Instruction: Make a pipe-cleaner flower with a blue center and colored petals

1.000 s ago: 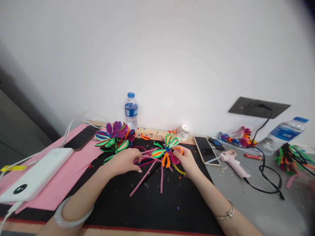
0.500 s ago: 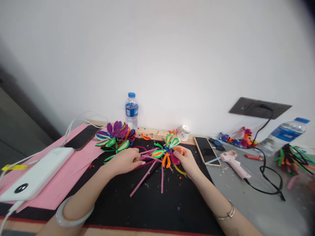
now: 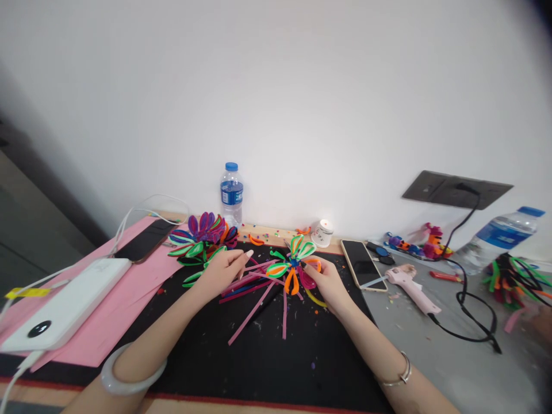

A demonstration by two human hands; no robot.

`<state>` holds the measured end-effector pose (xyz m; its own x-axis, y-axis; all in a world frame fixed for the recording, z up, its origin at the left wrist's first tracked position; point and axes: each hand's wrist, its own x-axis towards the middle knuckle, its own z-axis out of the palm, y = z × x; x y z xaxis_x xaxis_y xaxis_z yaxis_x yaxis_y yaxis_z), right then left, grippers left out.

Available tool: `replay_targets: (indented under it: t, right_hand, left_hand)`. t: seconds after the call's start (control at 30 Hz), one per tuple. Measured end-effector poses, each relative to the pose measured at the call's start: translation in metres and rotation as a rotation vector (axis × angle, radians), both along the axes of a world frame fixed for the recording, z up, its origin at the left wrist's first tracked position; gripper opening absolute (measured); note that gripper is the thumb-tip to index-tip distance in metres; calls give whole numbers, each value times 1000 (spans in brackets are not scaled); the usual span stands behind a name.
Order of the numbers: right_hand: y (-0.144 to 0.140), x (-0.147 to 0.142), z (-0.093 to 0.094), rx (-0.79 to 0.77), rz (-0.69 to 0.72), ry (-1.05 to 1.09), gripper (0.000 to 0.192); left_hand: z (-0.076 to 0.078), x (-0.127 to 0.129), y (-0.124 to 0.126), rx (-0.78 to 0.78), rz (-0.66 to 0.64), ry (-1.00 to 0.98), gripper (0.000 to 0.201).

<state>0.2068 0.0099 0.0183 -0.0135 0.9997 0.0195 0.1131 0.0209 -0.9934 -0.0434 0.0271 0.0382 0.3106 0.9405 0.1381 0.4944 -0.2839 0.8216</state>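
My right hand [image 3: 325, 280] pinches a pipe-cleaner flower [image 3: 294, 247] by its right side, near the blue centre. Its looped petals are green and white, orange, and magenta. My left hand [image 3: 224, 271] hovers left of the flower, a finger stretched out and nothing visible in it; its lower fingers are partly hidden. Below and between the hands, loose pink pipe cleaners [image 3: 253, 313] fan out over the black mat [image 3: 276, 368], with magenta and blue ones [image 3: 244, 292] beside them. A yellow pipe cleaner [image 3: 315, 298] lies under my right hand.
Finished pipe-cleaner flowers [image 3: 207, 227] lie behind my left hand. A water bottle [image 3: 232, 195] and paper cup [image 3: 322, 233] stand by the wall. To the right are a phone [image 3: 363, 261], a pink glue gun [image 3: 414, 290] with its cord, and another bottle [image 3: 502, 236]. A power bank [image 3: 69, 305] rests on pink sheets [image 3: 125, 310].
My left hand has lifted and turned away from the loose pipe cleaners, uncovering the magenta and blue ones. My right hand and the flower have barely moved.
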Motion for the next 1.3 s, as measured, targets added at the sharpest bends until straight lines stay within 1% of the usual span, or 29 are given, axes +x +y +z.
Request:
replay_targets:
  t: [0.07,0.13,0.3,0.4,0.5,0.67,0.83,0.93,1.03,1.17,1.3]
  right_hand:
    - [0,1,-1,2,-2,-7,31]
    - [0,1,-2,4,-1,-10,31]
    - [0,2,-4,22,12,15,28]
    - [0,1,-3,23,7,18,27]
    - [0,1,-2,15,2,10,29]
    - [0,1,-2,16,2,3,29]
    - [0,1,-1,28,5,-35,28]
    - [-1,-2,0,29,3,-55,28]
    - [-3,-5,2,17,10,-52,27]
    - [-7,-10,5,46,79,-71,21]
    - [-11,-14,9,87,125,-138,18]
  left_hand:
    - [0,1,0,-6,12,-44,39]
    - [0,2,0,-9,-3,-109,35]
    - [-1,6,0,-81,-130,-358,25]
    - [-3,7,0,-89,-168,-421,15]
    - [-5,6,1,-54,-153,-390,12]
    - [-10,5,3,21,-129,-280,22]
    - [-9,7,1,51,-103,-178,30]
    - [-7,8,-1,29,-105,-149,28]
    - [-4,8,-5,-23,-141,-118,27]
    - [-2,10,-9,-54,-190,-68,30]
    - [-6,14,-11,-71,-220,-40,36]
